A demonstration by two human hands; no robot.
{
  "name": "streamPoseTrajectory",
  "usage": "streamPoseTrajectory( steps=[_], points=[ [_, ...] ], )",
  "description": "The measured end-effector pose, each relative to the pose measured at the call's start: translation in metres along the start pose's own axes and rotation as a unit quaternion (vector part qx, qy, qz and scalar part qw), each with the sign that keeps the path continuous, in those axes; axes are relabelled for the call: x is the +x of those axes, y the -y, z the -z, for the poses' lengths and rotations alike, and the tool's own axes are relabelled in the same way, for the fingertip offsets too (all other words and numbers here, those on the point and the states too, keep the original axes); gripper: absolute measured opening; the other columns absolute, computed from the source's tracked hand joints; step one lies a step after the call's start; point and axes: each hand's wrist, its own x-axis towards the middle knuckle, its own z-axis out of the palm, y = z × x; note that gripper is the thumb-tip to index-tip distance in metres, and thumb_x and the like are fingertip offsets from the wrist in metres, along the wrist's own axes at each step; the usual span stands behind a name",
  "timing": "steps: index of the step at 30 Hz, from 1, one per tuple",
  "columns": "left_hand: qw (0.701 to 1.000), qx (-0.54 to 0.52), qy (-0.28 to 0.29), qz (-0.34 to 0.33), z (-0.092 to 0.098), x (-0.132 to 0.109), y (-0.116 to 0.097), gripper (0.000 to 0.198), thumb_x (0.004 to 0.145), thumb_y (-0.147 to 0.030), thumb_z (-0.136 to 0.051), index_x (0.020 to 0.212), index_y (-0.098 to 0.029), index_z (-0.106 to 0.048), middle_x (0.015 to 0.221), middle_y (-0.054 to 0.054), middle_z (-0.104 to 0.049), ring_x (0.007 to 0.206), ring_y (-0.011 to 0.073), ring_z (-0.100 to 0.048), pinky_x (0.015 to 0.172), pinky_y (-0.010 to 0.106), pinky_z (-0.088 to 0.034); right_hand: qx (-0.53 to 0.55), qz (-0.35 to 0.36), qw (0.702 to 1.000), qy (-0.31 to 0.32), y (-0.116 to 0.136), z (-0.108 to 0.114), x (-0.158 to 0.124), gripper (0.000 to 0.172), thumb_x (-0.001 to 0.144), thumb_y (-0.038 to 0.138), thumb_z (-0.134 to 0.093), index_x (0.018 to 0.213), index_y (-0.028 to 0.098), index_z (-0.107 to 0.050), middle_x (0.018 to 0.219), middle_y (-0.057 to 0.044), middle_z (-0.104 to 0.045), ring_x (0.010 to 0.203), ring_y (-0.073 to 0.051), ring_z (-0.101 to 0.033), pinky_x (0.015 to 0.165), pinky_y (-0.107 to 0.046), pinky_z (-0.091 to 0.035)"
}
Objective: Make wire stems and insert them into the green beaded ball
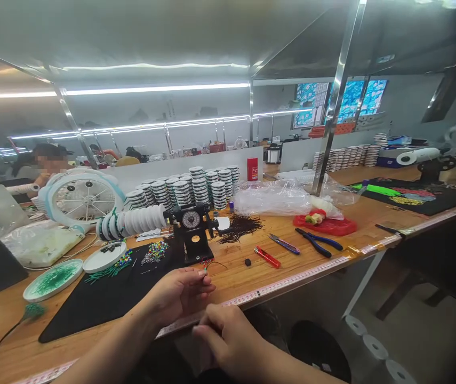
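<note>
beaded wire, very thin and with small coloured beads on it, stands up from the left hand, just over the front part of the wooden workbench, where a tape measure runs along the edge. the fingertips of this hand come together in a small pinch on the wire, so this hand seems closed on it, although the fingers hide the lowest part. the right hand is lower and near the bench edge, with its fingers bent close together, and it looks apart from the left hand. i cannot tell if it holds some thin thing. for so fine a wire, a short and gentle pinch close to the beads seems the good way, with both hands kept steady and near each other, because a strong grip may bend the wire or let beads slip. behind the hands lie a black mat, a white dish, loose coloured beads and a black winder with a round dial, and to the right there are small snips, blue-handled pliers and a red cutter, all out of the hands' reach for this moment
</note>
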Motion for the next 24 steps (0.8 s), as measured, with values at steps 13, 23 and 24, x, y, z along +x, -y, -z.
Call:
streamPoseTrajectory(
  steps=[13, 23, 24],
  points=[
    [1.0, -0.001, -0.007, 0.008, -0.011, -0.004, -0.015, 0.011, 0.077, -0.011, -0.055, 0.079, -0.006, -0.065, 0.093, 0.017, -0.068, 0.089, 0.0249, -0.064, 0.079, 0.033, -0.049, 0.294, -0.091, 0.948, -0.087, 0.003, -0.01, 0.024, 0.025, 0.081, 0.031, -0.046, 0.095, 0.01, -0.053, 0.06, 0.002, -0.056, 0.031, -0.004, -0.04, 0.033, -0.016, -0.028],
    [0.999, -0.025, -0.018, 0.027, 0.0, 0.001, -0.016, 0.013, 0.078, -0.009, -0.054, 0.083, -0.005, -0.065, 0.088, 0.014, -0.069, 0.09, 0.0254, -0.063, 0.074, 0.031, -0.05, 0.327, -0.098, 0.938, -0.059, -0.005, -0.014, 0.036, 0.023, 0.078, 0.03, -0.049, 0.092, 0.012, -0.052, 0.053, 0.004, -0.055, 0.029, -0.004, -0.039, 0.028, -0.014, -0.027],
    [0.999, -0.031, -0.024, 0.025, 0.001, 0.001, -0.016, 0.013, 0.078, -0.008, -0.054, 0.082, -0.005, -0.065, 0.088, 0.013, -0.069, 0.092, 0.0259, -0.063, 0.076, 0.032, -0.05, 0.325, -0.103, 0.938, -0.054, -0.006, -0.014, 0.035, 0.023, 0.078, 0.029, -0.049, 0.093, 0.012, -0.052, 0.053, 0.004, -0.055, 0.029, -0.005, -0.039, 0.028, -0.014, -0.027]
  ],
)
